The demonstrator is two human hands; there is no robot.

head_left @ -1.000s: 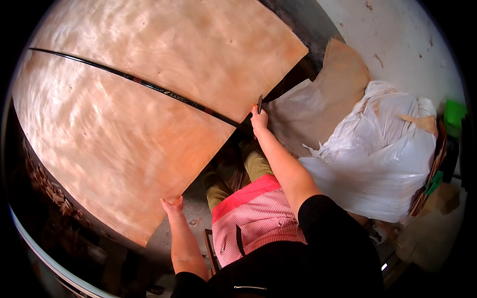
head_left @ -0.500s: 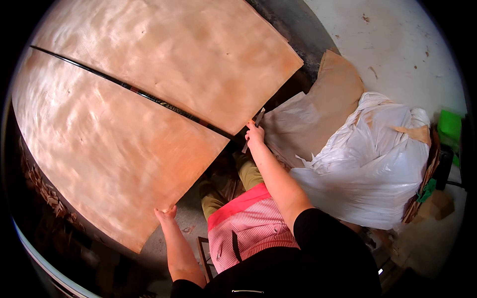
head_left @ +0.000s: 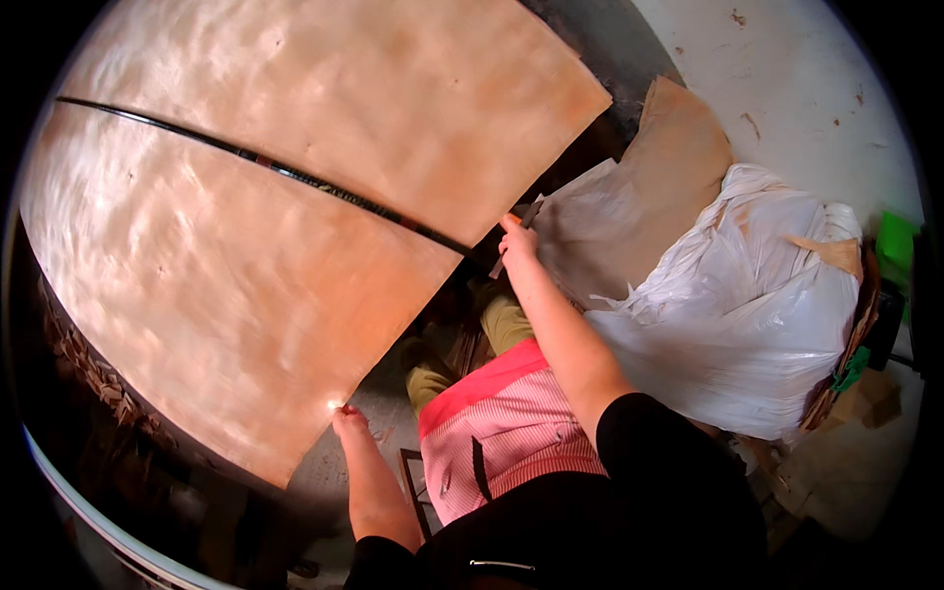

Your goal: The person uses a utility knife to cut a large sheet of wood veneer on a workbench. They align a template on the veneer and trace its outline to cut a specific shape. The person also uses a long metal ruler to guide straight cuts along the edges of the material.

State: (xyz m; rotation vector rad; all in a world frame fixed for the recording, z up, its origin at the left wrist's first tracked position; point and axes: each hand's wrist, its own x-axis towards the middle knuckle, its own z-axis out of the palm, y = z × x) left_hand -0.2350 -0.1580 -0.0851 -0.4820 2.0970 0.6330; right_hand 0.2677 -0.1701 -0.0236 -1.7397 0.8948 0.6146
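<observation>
Large tan wood veneer sheets [head_left: 246, 295] spread before me, with a long thin black rod [head_left: 324, 185] lying across them. At the near left edge, my left hand [head_left: 351, 423] pinches the rim of the veneer, its fingertips partly hidden. My right hand [head_left: 518, 239] is wrapped round a narrow, flat, knife-like tool [head_left: 532, 213], just off the sheet's near edge by the rod's thick end. The tool points up and to the right; my fingers cover its middle.
To the right lies a bundle wrapped in white plastic [head_left: 747, 324], with a brown sheet [head_left: 678, 147] behind it. A green object [head_left: 895, 246] stands at the far right. Broken veneer scraps [head_left: 98, 379] line the left side. A dark metal frame [head_left: 413, 482] stands near my left forearm.
My right hand has moved slightly up and right with the tool, which has tilted more to the right. My left hand has shifted a little right along the edge. The whole view has shifted slightly.
</observation>
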